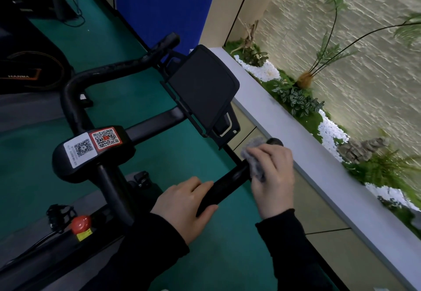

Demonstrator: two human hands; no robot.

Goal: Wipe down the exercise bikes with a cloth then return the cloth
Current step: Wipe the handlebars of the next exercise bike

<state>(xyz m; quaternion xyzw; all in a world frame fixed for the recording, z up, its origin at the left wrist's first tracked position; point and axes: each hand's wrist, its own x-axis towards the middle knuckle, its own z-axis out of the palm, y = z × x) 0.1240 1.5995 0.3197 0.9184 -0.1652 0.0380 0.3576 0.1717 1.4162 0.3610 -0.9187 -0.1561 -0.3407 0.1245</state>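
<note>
Wiping step in progress: the right hand [274,176] is wrapping the grey cloth [256,166] round the handlebar [227,182] near its outer end, while the left hand [184,206] is gripping the same handlebar just beside it; the next move is probably sliding the cloth along the unwiped lengths.

Below me the floor [34,154] is teal-green, and a blue panel [164,6] stands ahead. To my right, a pale ledge [284,117] borders ferns [387,170] and white pebbles [330,131] against a lit, textured stone wall [364,62].
</note>
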